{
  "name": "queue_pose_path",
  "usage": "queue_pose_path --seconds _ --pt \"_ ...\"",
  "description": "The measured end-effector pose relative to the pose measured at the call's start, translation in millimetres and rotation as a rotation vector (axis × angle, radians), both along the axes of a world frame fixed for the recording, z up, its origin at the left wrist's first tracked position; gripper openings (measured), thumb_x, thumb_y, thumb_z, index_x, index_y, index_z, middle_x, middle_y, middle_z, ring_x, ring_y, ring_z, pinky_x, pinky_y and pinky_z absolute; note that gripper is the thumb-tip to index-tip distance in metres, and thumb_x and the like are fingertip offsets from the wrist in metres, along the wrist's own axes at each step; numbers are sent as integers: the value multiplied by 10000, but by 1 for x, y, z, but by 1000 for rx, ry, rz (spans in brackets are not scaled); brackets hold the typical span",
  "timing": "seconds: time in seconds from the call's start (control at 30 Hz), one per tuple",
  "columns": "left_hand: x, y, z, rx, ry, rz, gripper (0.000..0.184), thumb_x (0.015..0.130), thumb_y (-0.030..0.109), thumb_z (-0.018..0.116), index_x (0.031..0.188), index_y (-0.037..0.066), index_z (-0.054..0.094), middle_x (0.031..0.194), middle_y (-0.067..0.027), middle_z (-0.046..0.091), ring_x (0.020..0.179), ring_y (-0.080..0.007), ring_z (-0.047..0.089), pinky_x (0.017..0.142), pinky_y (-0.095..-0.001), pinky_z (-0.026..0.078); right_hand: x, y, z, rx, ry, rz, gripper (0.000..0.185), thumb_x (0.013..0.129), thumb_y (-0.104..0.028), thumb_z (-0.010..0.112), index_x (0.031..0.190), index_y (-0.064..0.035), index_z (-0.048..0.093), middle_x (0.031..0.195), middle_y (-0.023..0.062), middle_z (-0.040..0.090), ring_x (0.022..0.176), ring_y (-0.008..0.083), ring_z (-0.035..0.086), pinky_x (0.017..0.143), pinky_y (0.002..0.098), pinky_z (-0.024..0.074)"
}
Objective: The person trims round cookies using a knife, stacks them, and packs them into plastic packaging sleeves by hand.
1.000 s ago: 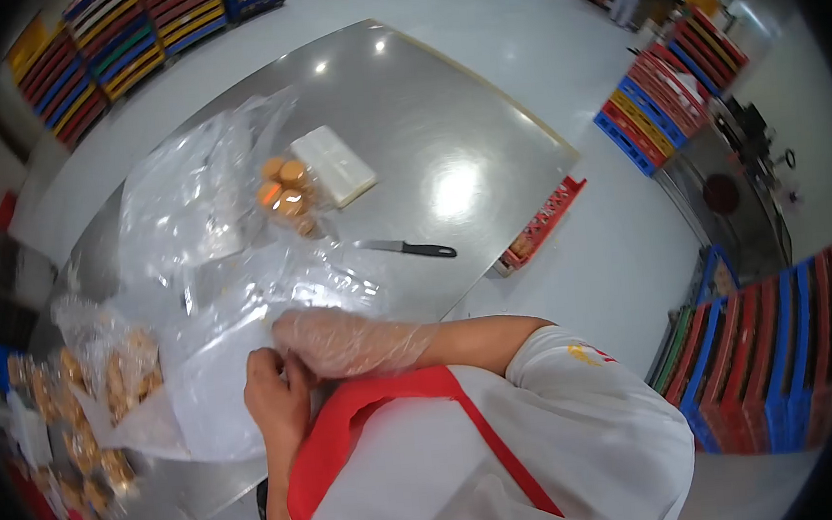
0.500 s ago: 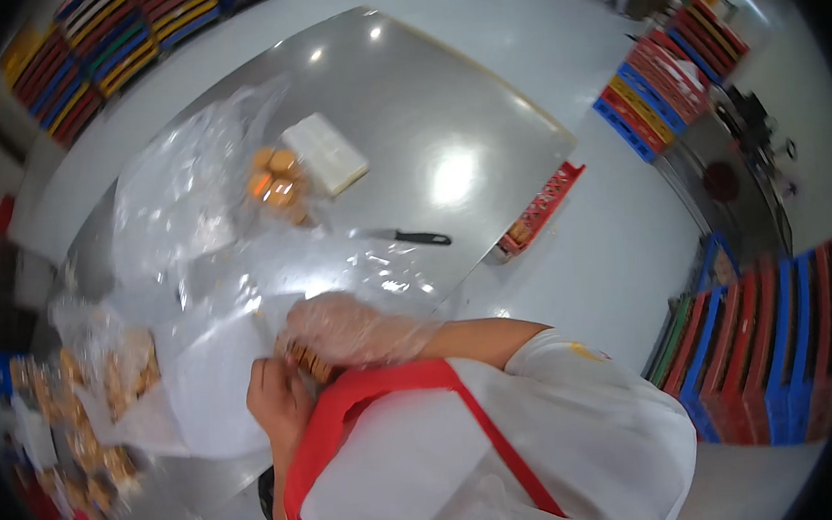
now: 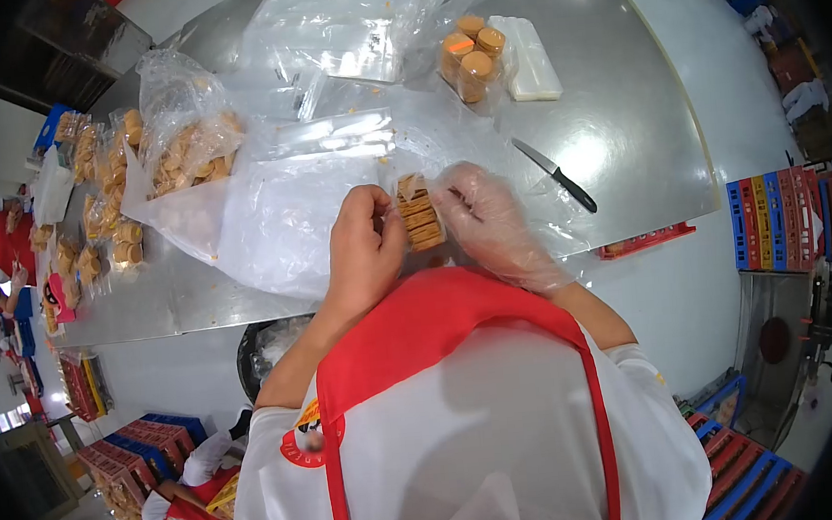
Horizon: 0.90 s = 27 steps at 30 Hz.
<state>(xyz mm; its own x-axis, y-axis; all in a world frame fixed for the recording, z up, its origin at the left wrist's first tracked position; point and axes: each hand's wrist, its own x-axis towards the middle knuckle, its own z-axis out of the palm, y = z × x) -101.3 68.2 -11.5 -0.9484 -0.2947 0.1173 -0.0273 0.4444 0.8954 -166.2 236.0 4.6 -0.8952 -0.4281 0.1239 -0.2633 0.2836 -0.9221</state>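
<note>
A small clear bag of stacked round biscuits [image 3: 421, 222] sits between my hands, close to the front of the metal table. My left hand [image 3: 367, 239], bare, has its fingers pinched at the bag's left side. On the other side is my right hand [image 3: 486, 223] in a clear plastic glove, its fingers curled closed against the bag's upper right edge. A knife with a black handle [image 3: 577, 192] lies to the right of the gloved hand. Farther back stands another clear bag of biscuits [image 3: 475, 60], beside a stack of white wrappers [image 3: 530, 65].
Clear plastic sheets [image 3: 320, 33] cover the table's back left. A large open bag of loose biscuits [image 3: 195, 155] and several packed bags [image 3: 128, 246] lie at the left. A red crate [image 3: 644, 242] is below the right edge. Other people [image 3: 187, 513] are at lower left.
The view has swung, bringing the left side of the room into sight. My hands have moved apart to either side of the biscuit bag, which my gloved hand partly covered before.
</note>
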Motion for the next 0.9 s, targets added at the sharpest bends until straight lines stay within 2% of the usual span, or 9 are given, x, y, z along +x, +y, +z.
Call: queue_pose_path --seconds 0.07,0.23,0.33,0.47,0.57,0.67,0.77,0.83,0.9 --pt "-3 0 0 -49 15 -29 109 886 26 606 969 -8 544 873 -171 582 725 -317 583 661 -392 482 -4 -1 3 160 117 62 107 926 -72 615 877 12 572 817 143 556 746 271 544 697 365 453" --pt "-8 -6 -4 -170 139 -119 144 872 17 596 1007 -8 552 908 -187 577 752 -332 587 681 -407 488 -11 -13 4 88 222 27 104 907 -61 594 864 17 541 855 215 552 787 388 560 702 453 451" --pt "-13 1 1 -76 84 33 138 874 14 599 1006 -4 563 814 -114 573 692 -184 535 652 -326 469 -13 -12 -2 63 219 123 91 897 -56 590 875 17 540 878 230 562 826 422 573 722 485 455" --pt "-14 -8 -2 -97 133 -42 180 880 9 591 1059 -6 583 815 -110 576 690 -174 534 654 -307 467 -10 -16 -8 -45 81 9 59 893 -34 585 909 19 563 933 229 588 871 420 591 742 475 467" --pt "-13 -5 0 -85 142 -100 175 885 -10 581 1060 -13 596 803 -96 575 688 -159 536 652 -292 463 -16 -20 -8 -33 292 110 46 897 -26 583 920 10 599 940 222 609 864 414 605 742 450 481" --pt "-12 -9 -4 -47 119 -84 134 901 -18 562 1028 -22 607 788 -72 577 672 -131 525 629 -270 445 -20 -13 -7 74 216 102 53 907 -27 581 925 -4 624 891 207 626 820 404 605 739 433 487" --pt "-7 -11 -9 70 91 -23 97 914 -9 550 986 -27 613 784 -69 596 665 -123 539 612 -265 443 -16 -10 5 52 -71 7 77 941 -62 609 903 3 626 797 115 602 778 185 576 740 342 483" --pt "-4 -12 -15 158 62 -12 80 911 3 551 957 -22 612 792 -106 623 692 -159 597 631 -296 485 -14 -11 -2 50 -116 -32 93 947 -81 605 899 -4 624 779 92 596 756 174 562 709 328 469" --pt "-3 -17 -21 398 40 30 78 926 -1 547 984 -7 598 760 -33 570 640 -94 528 573 -243 421 -18 -7 -6 8 -209 -105 99 956 -101 600 904 -20 622 772 61 587 732 155 543 678 309 455"
